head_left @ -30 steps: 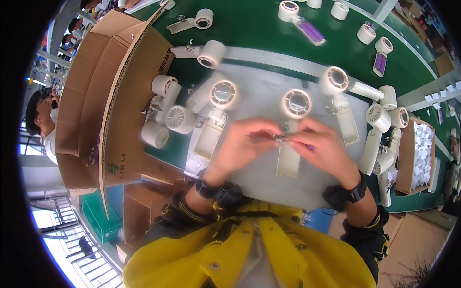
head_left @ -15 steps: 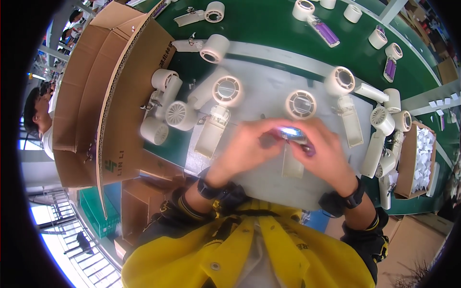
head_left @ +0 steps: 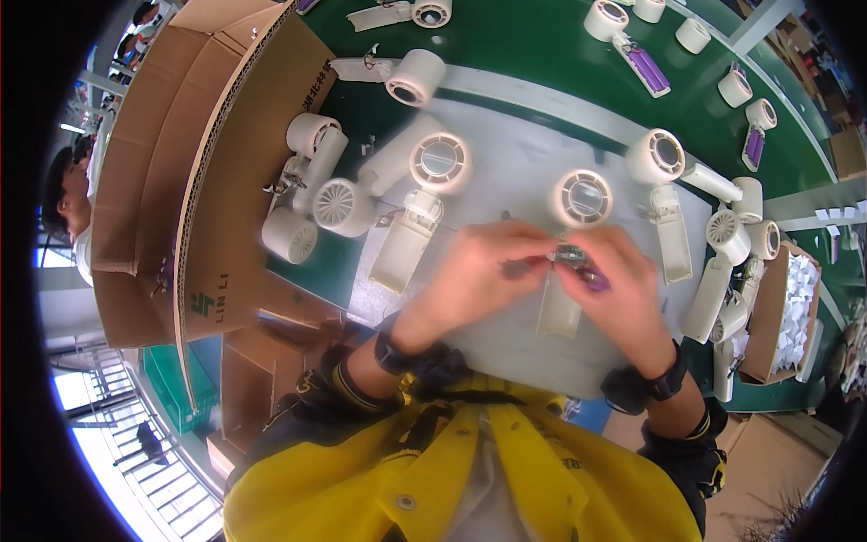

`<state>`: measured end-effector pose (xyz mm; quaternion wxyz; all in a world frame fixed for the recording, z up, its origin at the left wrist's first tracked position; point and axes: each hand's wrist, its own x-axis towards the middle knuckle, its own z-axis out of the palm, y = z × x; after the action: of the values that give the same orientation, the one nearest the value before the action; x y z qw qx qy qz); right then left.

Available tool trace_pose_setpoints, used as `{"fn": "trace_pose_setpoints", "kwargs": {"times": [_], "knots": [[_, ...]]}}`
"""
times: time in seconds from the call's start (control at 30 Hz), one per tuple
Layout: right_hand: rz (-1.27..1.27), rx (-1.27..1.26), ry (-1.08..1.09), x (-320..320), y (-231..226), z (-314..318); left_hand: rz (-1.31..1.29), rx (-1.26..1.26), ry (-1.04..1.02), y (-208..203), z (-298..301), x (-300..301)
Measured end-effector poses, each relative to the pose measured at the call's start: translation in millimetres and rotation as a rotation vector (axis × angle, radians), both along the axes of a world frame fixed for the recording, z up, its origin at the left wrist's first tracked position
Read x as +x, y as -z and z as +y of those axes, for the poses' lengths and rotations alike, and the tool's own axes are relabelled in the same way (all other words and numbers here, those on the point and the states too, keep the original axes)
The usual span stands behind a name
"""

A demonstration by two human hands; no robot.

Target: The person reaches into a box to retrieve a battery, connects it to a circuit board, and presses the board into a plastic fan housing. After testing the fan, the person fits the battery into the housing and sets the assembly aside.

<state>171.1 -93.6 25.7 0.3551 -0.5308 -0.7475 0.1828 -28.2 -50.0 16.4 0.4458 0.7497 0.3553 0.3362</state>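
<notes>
Pinching together over the grey mat [head_left: 506,172], my left hand [head_left: 479,271] and right hand [head_left: 623,285] clamp a small circuit board [head_left: 571,259] between their fingertips, just above a cream handle shell [head_left: 558,312]. I see a brown corrugated carton [head_left: 172,172] standing open at far left, green print on its flap.

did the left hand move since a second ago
No, barely. The left hand still sits below the round fan head on the grey mat, pinching a small part with the right hand.

Fingers hide most of the small purple part [head_left: 591,278].
</notes>
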Motion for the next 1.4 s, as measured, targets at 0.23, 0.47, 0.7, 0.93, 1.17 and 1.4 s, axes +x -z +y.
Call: {"fn": "trace_pose_setpoints", "kwargs": {"times": [0.23,0.47,0.7,0.93,1.17,1.4], "knots": [[-0.032,0.000,0.019,1,-3,-2,0.007,0.134,0.008,1,0,0],[-0.032,-0.016,0.037,4,-3,-3,0.018,0.121,0.002,-1,-1,2],[-0.040,-0.042,0.060,1,-6,-7,0.015,0.135,0.007,1,-2,3],[0.102,-0.148,0.161,-4,-11,-7,-0.096,-0.025,0.002,2,-4,13],[0.123,-0.177,0.181,-1,-17,-6,-0.037,-0.010,0.006,2,-6,20],[0.125,-0.205,0.168,4,-17,-8,-0.025,-0.113,0.066,2,-3,16]]}}
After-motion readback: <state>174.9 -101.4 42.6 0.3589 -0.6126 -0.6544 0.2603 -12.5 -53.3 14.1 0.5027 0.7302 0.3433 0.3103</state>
